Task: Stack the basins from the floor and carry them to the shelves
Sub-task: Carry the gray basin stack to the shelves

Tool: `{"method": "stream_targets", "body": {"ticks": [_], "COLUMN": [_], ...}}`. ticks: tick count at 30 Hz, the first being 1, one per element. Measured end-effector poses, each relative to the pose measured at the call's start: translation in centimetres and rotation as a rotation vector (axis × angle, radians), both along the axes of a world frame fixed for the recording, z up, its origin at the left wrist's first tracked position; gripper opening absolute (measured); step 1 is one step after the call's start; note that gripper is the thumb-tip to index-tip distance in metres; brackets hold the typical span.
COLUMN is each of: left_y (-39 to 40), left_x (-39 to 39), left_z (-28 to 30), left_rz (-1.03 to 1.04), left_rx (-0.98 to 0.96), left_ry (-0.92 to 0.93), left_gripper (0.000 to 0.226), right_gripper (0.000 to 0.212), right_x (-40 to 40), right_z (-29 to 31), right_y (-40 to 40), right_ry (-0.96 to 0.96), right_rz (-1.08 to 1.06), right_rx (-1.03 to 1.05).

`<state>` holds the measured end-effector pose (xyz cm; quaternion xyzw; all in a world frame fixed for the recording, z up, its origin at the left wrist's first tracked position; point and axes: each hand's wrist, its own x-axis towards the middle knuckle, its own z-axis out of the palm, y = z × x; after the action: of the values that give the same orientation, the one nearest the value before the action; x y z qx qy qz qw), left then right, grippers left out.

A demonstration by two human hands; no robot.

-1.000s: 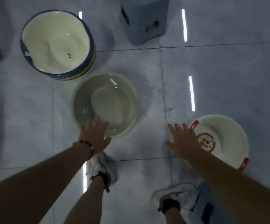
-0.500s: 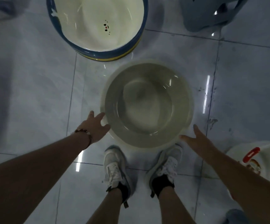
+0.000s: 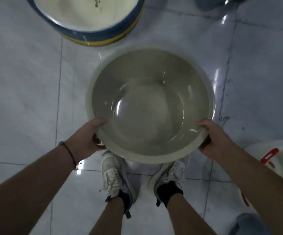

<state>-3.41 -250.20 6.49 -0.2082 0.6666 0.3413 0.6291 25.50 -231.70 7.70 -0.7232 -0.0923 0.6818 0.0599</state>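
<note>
Head view: grey basin (image 3: 150,106) just above two white shoes (image 3: 117,175) | left hand (image 3: 88,139) curls round its near-left rim, thumb on top | right hand (image 3: 217,139) grips its near-right rim | blue-and-yellow basin (image 3: 93,19) just beyond it | white basin with red handle (image 3: 276,158) to its right | tiled floor (image 3: 22,82)

Our 2 hands grip a rim

We reach both arms forward and down; our left hand (image 3: 88,138) and right hand (image 3: 217,139) curl at opposite sides of the grey basin (image 3: 150,106), thumbs over its rim.
</note>
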Motion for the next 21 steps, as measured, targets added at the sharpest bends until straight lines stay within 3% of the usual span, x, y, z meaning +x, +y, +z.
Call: {"method": "stream_targets", "body": {"ticks": [4, 9, 12, 16, 19, 21], "left_y": [3.0, 5.8, 6.3, 6.3, 7.6, 9.4], "left_x": [-2.3, -3.3, -2.8, -2.5, -1.8, -0.9], "left_z": [14.6, 40.2, 53.7, 64.8, 69.6, 72.4], "left_rz": [0.047, 0.036, -0.081, -0.240, -0.301, -0.318], "left_rx": [0.031, 0.023, 0.135, 0.308, 0.442, 0.495], "left_ry": [-0.052, -0.058, -0.007, 0.107, 0.137, 0.160], "left_gripper": [0.056, 0.072, 0.073, 0.079, 0.081, 0.080], "right_gripper": [0.034, 0.048, 0.055, 0.054, 0.060, 0.052], "right_x": [-1.8, -1.8, 0.1, 2.2, 4.3, 5.8], "right_z": [15.2, 42.7, 55.3, 66.5, 70.9, 72.8], "right_y": [1.8, 0.8, -1.1, -3.1, -3.7, -3.3], "right_ry": [-0.039, -0.044, 0.044, 0.163, 0.248, 0.295], "right_rz": [0.003, -0.146, -0.250, -0.320, -0.310, -0.324], "right_rx": [-0.070, -0.055, 0.038, 0.206, 0.339, 0.386]}}
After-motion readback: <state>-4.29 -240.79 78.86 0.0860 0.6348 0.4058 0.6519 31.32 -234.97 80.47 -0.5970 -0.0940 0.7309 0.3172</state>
